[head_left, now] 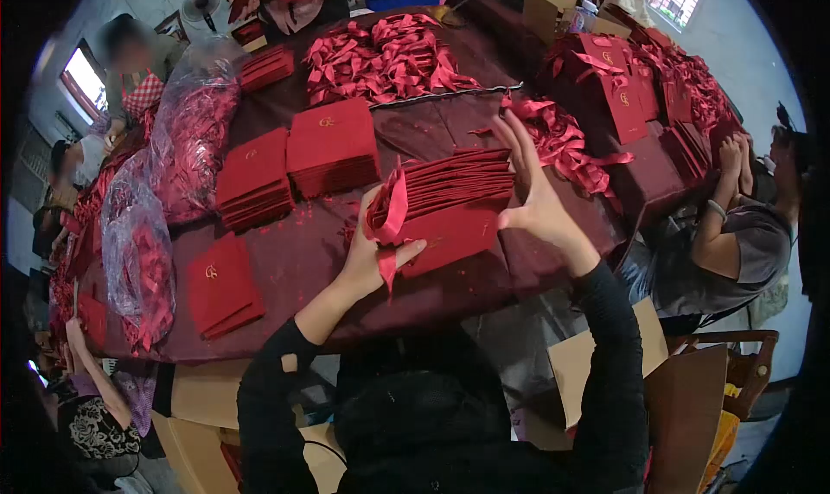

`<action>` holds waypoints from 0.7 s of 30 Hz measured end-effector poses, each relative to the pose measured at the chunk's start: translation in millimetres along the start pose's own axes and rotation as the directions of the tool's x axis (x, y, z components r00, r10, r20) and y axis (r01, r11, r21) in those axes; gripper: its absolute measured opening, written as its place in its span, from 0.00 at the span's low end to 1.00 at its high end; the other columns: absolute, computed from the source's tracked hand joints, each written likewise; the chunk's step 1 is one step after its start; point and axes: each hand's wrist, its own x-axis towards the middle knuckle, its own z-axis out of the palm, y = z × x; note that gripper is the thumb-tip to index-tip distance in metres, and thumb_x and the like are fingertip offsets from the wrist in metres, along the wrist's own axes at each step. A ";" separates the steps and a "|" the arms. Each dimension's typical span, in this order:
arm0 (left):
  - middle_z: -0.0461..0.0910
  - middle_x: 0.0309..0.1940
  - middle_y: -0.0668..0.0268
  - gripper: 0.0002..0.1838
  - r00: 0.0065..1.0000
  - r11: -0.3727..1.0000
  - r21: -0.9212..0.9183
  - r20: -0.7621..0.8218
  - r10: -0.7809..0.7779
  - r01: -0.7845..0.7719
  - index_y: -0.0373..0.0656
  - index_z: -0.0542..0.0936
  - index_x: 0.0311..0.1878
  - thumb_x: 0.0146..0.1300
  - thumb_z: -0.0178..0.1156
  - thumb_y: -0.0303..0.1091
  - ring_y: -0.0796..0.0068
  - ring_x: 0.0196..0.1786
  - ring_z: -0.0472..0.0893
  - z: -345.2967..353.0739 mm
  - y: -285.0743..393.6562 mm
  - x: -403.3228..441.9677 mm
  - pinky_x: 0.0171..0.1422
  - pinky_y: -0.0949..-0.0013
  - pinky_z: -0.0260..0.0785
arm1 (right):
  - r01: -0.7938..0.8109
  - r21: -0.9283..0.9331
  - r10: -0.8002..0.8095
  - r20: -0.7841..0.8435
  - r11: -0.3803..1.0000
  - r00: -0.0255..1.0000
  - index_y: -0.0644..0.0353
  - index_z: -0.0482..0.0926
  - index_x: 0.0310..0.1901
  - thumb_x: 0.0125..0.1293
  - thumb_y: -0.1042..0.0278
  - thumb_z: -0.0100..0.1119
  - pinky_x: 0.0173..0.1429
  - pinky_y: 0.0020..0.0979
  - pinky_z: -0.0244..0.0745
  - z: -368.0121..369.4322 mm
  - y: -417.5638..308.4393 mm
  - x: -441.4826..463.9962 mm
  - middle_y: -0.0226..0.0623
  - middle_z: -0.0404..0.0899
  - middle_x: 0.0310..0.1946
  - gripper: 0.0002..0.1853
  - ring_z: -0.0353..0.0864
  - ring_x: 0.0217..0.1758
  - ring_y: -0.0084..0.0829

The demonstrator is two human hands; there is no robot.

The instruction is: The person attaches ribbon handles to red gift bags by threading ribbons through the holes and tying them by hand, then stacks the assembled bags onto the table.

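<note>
A thick stack of red folders point(454, 226) with a red ribbon point(396, 209) at its left end is held above the table's front part. My left hand point(372, 256) grips the left end, its thumb on the front folder. Against the right end rests my right hand point(536, 204), fingers raised and spread, thumb near the front corner. To the left on the table stand two piles of red folders, one point(333, 144) behind and one point(252, 178) beside it. A smaller pile point(223, 285) lies nearer the front edge.
Loose red ribbons point(562, 140) lie right of the stack, and a ribbon heap point(380, 57) lies behind. Plastic bags point(194, 131) of red ribbons stand left. Co-workers sit or stand around the dark red tables point(415, 131). Open cardboard boxes point(203, 395) are below the front edge.
</note>
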 end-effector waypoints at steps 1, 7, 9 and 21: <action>0.65 0.63 0.58 0.50 0.999 0.999 0.002 -0.013 0.049 -0.049 0.40 0.52 0.70 0.49 0.74 0.29 0.66 0.67 0.66 2.3 -5.5 -0.6 0.71 0.62 0.57 | -0.006 0.059 0.008 -0.023 0.998 1.000 0.51 0.33 0.75 0.34 0.43 0.81 0.76 0.42 0.47 7.3 13.9 -9.3 0.46 0.41 0.75 0.75 0.47 0.77 0.39; 0.64 0.65 0.56 0.49 0.992 0.976 0.177 0.039 0.123 -0.128 0.38 0.53 0.71 0.50 0.73 0.28 0.63 0.68 0.65 5.3 -14.2 -4.4 0.71 0.58 0.58 | 0.007 0.101 0.005 -0.116 0.995 0.993 0.55 0.44 0.74 0.43 0.66 0.80 0.69 0.36 0.63 40.7 15.9 -23.0 0.42 0.64 0.66 0.61 0.67 0.66 0.33; 0.67 0.64 0.56 0.45 0.990 0.976 0.170 0.052 0.128 -0.135 0.38 0.56 0.71 0.53 0.70 0.26 0.64 0.67 0.67 -0.4 -9.9 -3.4 0.71 0.58 0.60 | 0.029 -0.058 -0.031 -0.029 0.998 0.999 0.60 0.62 0.63 0.44 0.71 0.79 0.65 0.33 0.67 44.3 4.2 -23.9 0.36 0.75 0.55 0.45 0.73 0.59 0.27; 0.77 0.55 0.63 0.33 0.950 0.781 0.541 0.158 0.271 -0.313 0.41 0.65 0.65 0.56 0.68 0.24 0.67 0.58 0.77 -6.4 -24.0 -1.2 0.66 0.65 0.65 | -0.180 -0.159 0.179 -0.021 0.971 0.984 0.62 0.70 0.47 0.48 0.73 0.76 0.53 0.28 0.74 32.2 6.8 -20.5 0.34 0.80 0.42 0.27 0.79 0.47 0.25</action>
